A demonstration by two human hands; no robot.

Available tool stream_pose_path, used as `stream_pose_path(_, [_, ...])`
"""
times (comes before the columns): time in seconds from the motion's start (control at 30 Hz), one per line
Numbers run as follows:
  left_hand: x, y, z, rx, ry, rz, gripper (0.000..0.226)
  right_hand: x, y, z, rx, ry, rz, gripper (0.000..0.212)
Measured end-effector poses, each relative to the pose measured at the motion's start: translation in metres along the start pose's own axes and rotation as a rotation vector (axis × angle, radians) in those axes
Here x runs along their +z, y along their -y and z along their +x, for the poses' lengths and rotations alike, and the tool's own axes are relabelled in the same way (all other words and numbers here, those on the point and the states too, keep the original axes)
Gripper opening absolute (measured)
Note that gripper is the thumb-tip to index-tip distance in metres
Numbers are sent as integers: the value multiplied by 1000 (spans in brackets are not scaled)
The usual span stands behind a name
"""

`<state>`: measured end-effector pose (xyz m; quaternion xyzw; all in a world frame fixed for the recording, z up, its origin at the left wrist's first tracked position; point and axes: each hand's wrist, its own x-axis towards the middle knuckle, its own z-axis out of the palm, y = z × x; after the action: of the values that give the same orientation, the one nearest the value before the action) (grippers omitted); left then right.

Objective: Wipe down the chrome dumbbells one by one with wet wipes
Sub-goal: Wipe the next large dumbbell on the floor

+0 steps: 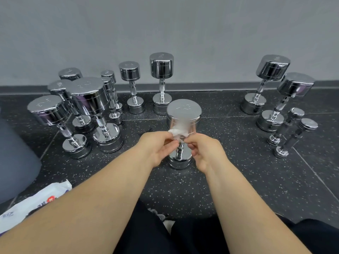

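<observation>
1. The left hand [157, 148] and the right hand [202, 151] each pinch a white wet wipe [178, 133] in curled fingers; the wipe is blurred.
2. The wipe sits at the handle of an upright chrome dumbbell [184, 114], just under its upper head. The hands hide most of the handle.
3. That dumbbell stands on the speckled black floor [238, 180], apart from the others.
4. A crowded left cluster [88, 99] of upright dumbbells stands near the grey wall [165, 24], with two back dumbbells [161, 65] beside it.
5. To the right stand two large dumbbells [295, 85] and two small dumbbells [308, 125].
6. A wipes pack [36, 200] lies lower left, partly behind the left forearm.
</observation>
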<state>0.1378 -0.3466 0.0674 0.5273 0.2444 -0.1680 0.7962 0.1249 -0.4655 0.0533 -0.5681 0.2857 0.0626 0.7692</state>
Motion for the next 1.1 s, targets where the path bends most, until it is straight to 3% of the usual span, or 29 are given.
stream_pose_path(0.13, [1, -9, 4, 119, -62, -84, 44, -1, 6, 7, -16, -66, 135, 28])
stream_pose_path(0.23, [8, -6, 5, 68, -72, -10, 29, 1, 12, 12, -24, -160, 182, 25])
stream_pose_path(0.37, [15, 6, -1, -96, 59, -4, 18, 1, 18, 16, -66, -184, 216, 12])
stream_pose_path(0.53, [17, -6, 7, -13, -45, -143, 28, 6, 14, 5, -52, -185, 216, 33])
stream_pose_path(0.67, [15, -16, 9, 39, -53, -329, 29, -1, 15, 3, -31, -193, 226, 19])
stream_pose_path(0.8, [8, -3, 7, -83, 30, -46, 27, -6, 16, 11, -42, -201, 272, 15])
stream_pose_path(0.87, [10, -3, 10, -66, -5, -19, 29, -4, 17, 15, -39, -187, 299, 13])
stream_pose_path(0.97, [14, -13, 20, 73, -89, -79, 32, 2, 18, 18, -68, -152, 305, 22])
stream_pose_path(1.1, [16, -29, 43, 276, -144, 226, 21, 6, 26, 25, -130, -127, 263, 12])
